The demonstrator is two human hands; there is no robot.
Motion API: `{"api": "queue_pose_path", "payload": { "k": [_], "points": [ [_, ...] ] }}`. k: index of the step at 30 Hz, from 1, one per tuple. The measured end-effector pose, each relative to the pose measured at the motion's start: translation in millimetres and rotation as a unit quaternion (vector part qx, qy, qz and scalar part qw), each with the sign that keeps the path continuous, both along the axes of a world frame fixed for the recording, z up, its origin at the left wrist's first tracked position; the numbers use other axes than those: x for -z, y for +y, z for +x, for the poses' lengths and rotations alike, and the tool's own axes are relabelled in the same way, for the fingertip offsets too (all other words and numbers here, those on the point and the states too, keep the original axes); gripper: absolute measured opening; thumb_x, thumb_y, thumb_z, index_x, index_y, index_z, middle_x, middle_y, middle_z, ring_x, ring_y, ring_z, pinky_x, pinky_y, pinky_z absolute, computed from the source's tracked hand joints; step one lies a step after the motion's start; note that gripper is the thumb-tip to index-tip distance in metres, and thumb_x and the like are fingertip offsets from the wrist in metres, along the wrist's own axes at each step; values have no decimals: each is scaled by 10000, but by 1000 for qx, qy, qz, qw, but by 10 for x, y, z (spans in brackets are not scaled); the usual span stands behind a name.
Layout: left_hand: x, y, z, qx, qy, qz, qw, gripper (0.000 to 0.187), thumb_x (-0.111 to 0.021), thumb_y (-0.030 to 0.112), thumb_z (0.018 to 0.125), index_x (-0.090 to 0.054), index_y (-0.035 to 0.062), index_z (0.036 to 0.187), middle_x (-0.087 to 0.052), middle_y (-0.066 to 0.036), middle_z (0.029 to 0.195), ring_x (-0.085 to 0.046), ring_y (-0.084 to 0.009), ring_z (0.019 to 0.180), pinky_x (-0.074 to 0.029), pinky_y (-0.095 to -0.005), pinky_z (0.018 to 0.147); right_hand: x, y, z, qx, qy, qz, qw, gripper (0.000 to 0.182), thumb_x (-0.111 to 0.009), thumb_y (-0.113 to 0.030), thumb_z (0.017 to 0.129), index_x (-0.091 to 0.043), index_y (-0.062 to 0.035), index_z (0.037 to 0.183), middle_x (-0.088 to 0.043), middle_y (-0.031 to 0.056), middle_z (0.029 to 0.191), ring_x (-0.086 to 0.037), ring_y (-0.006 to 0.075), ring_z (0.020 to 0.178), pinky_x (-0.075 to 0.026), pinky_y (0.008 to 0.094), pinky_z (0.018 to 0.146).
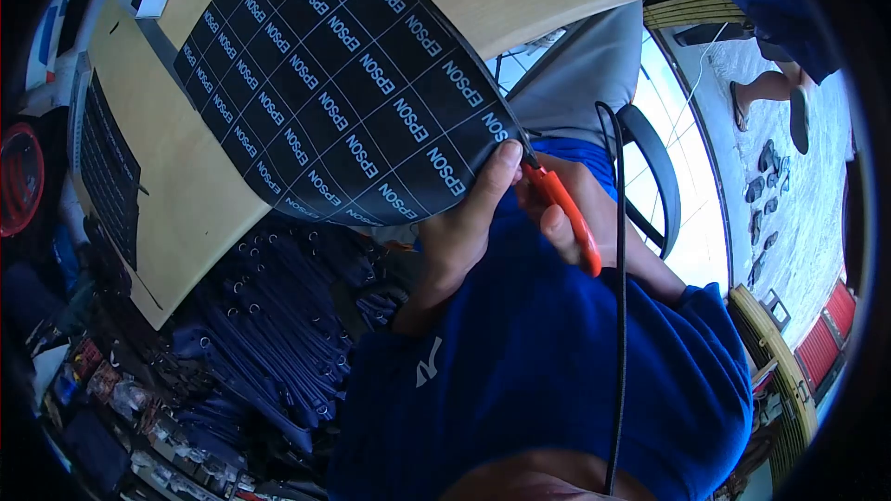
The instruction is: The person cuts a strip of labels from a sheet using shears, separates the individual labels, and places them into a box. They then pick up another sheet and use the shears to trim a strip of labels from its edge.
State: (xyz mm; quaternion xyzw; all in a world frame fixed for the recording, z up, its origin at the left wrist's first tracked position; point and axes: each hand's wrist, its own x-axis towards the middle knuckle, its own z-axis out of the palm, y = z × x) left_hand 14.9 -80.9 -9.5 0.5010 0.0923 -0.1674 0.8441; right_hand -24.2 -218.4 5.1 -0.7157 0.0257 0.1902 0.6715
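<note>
A large black sheet (325,93) printed with white grid lines and repeated "EPSON" lettering stretches from the table toward my body. Its near corner is pinched in my left hand (469,223), thumb on top. Beside it, my right hand (580,204) is closed around orange-handled scissors (566,209). The scissors' blades sit at the sheet's right edge, mostly hidden by the sheet and my fingers, so how far they are open cannot be made out.
The light wooden table (195,195) supports another dark printed piece (111,167) on the left. Below it hang many dark blue straps with metal rings (278,315). A black cord (620,315) runs down in front of me. To the right stands a chair (654,176); beyond, a person's legs (766,88).
</note>
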Motion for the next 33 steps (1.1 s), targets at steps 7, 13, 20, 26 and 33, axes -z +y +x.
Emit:
{"api": "queue_pose_path", "payload": {
  "k": [7,13,20,26,33],
  "points": [
    [26,67,23,52,-48,56,996,132,-651,107,807,-609,8,884,-590,-30,766,-559,-93,656,-450,-214,593,-33,-13,18,17,-8,-14,1000,719,-506,-649,771,-521,66,850,-486,103,603,-483,197,536,-376,323,501],
    [184,170,-56,46,-68,39,996,172,-641,65,801,-596,7,957,-590,-52,868,-572,-117,740,-460,-214,628,30,-21,-6,15,-5,-22,1000,720,-509,-660,762,-517,59,807,-477,97,590,-474,192,525,-366,322,490],
    [160,168,-130,-96,-87,231,964,394,-527,185,886,-428,9,1225,-517,-130,1149,-525,-211,1054,-441,-358,888,4,7,6,-9,24,-102,994,896,-284,-860,656,-508,2,757,-483,54,573,-491,148,492,-377,262,472],
    [59,89,25,-173,-10,56,983,442,-626,56,809,-427,-9,1198,-508,-160,1154,-547,-207,997,-472,-282,843,-6,-11,1,-18,16,-101,995,898,-267,-853,665,-506,6,767,-479,49,571,-492,142,494,-378,253,474],
    [11,127,26,-141,12,9,990,423,-537,98,817,-441,30,1223,-517,-101,1156,-523,-210,1040,-403,-377,928,-22,-12,-11,-28,20,-70,997,886,-255,-855,662,-494,-6,756,-441,28,560,-440,124,483,-326,242,476]
  ]
}}
